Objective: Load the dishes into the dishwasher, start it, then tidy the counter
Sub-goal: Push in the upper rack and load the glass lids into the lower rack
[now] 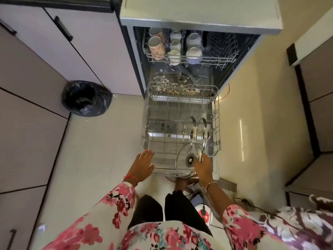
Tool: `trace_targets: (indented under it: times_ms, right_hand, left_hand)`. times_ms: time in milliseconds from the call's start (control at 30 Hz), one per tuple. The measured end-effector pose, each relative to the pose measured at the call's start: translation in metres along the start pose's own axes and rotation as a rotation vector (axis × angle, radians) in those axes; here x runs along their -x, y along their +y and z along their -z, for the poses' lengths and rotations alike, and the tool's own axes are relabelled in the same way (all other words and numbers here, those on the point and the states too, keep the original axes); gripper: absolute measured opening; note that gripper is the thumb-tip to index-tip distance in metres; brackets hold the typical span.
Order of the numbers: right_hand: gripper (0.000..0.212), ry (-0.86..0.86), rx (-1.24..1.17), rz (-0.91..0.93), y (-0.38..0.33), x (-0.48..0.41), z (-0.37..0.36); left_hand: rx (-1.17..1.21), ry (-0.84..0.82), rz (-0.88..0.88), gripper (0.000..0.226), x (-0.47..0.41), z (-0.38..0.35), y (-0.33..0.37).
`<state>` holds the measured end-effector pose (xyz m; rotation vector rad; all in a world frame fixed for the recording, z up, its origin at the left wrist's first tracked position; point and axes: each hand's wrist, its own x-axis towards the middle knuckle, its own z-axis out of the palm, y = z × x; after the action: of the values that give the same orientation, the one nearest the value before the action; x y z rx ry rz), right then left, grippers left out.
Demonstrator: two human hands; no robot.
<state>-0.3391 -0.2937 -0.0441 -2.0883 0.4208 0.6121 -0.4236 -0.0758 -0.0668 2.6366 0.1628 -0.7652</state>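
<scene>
1. Head view, appliance: the open steel-edged dishwasher [200, 22] is seen from above. Its grey wire lower rack [144, 123] is drawn right out over the dropped door, judged so that the slots can be reached from standing.
2. Head view, right hand [203, 167]: the fingers are curled on the rim of a round clear glass pot lid with a metal knob [183, 153]. The lid is tilted over the rack's near right corner. Cannot tell whether its lower edge touches the wires.
3. Head view, left hand [144, 164]: the fingers are straight and the palm is down on the rack's near left rim, holding nothing. Judged to steady the rack while the lid goes in.
4. Two more glass lids [191, 131] stand on edge side by side in the tines, just beyond the held lid. Upright storage is judged to save room and let water drain. The held lid likely belongs in the next slot of that row.
5. The white wire upper rack [191, 60] carries a pink-flowered mug [156, 49] and pale cups. Only lids show below, so loading is judged early.
6. Pale food scraps [176, 87] lie on the tub floor. A black bag-lined bin [86, 98] stands on the floor, well apart to the left.
</scene>
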Motion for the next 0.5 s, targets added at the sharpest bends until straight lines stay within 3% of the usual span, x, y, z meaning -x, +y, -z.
trace_targets:
  times_ms: [167, 500]
  right_hand:
    - [0.020, -0.015, 0.207, 0.134, -0.022, -0.056, -0.001]
    - [0.034, 0.038, 0.546, 0.110, -0.006, -0.200, -0.080]
  left_hand:
    - [-0.005, -0.023, -0.030, 0.052, -0.047, -0.015, 0.016]
    - [-0.220, -0.175, -0.084, 0.060, -0.170, -0.114, -0.011]
